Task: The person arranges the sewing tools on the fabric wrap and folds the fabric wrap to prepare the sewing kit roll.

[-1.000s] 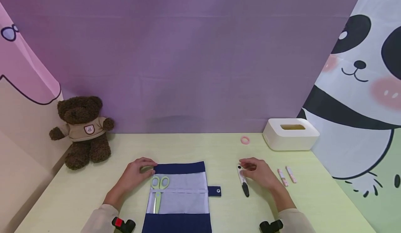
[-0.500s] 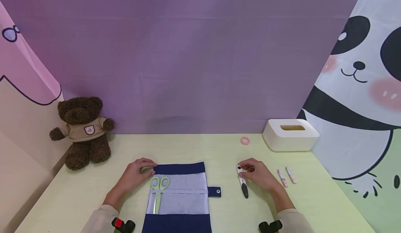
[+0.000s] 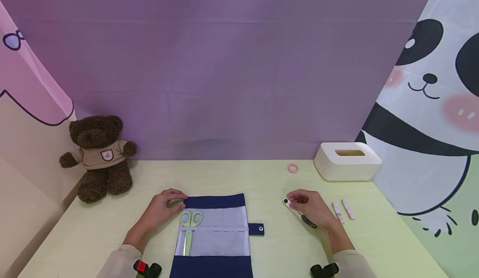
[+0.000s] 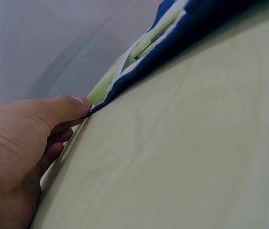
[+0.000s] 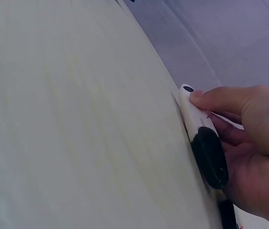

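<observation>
i see the left hand (image 3: 161, 207) pinching the far left corner of the pouch (image 3: 212, 266), scissors (image 3: 188, 234) lying inside under its strap (image 3: 224, 229). the right hand (image 3: 311, 206) pinches a tool (image 5: 205, 140) by its white end, between pouch and the right edge of the table (image 3: 269, 178). at its far right corner sits a box (image 3: 348, 173), contents unclear.

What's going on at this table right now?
A person's left hand pinches the far left corner of an opened fabric pouch, where green scissors sit under a strap. To the pouch's right, the right hand pinches a white-and-black tool by its white end; it isn't in the pouch. Two pink-and-white sticks lie farther right.
</observation>
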Motion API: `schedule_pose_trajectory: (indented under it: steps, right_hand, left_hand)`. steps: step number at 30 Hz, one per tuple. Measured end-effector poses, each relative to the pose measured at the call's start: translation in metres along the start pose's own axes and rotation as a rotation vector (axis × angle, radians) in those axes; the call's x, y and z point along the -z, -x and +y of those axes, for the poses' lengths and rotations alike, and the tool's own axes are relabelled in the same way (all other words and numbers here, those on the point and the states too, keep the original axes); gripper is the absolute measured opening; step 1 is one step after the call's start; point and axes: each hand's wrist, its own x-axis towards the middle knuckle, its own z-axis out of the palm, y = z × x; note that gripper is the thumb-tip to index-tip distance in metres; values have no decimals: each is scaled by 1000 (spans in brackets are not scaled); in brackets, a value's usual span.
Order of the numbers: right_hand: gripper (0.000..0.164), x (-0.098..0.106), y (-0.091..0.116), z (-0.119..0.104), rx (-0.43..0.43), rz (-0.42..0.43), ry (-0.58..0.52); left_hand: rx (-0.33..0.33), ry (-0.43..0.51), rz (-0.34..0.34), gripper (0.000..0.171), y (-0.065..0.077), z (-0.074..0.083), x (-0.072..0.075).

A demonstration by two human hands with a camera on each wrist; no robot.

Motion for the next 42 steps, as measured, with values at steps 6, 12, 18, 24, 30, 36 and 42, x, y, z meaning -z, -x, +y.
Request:
schedule_pose_trajectory:
  steps: [6, 12, 18, 24, 30, 36, 42]
  right_hand:
    - [35, -2, -1, 0, -18, 8, -91]
    - [39, -3, -1, -4, -47, 31, -146]
    - [40, -5, -4, -15, -41, 90, -190]
    - [42, -15, -11, -33, -53, 139, -288]
    - [43, -43, -24, -55, -39, 134, -381]
    - [40, -80, -39, -75, -24, 72, -445]
    - [38, -114, -49, -93, -7, 24, -494]
  left_hand:
    - [-10, 1, 5, 25, 0, 0, 1]
    - [-10, 9, -4, 26, 1, 1, 1]
    - [-8, 2, -1, 27, 0, 0, 1]
    - [-4, 13, 0, 26, -1, -1, 1]
    - [-6, 12, 0, 26, 0, -3, -1]
    - [-22, 6, 9, 26, -1, -2, 0]
    - [-11, 11, 3, 26, -1, -4, -1]
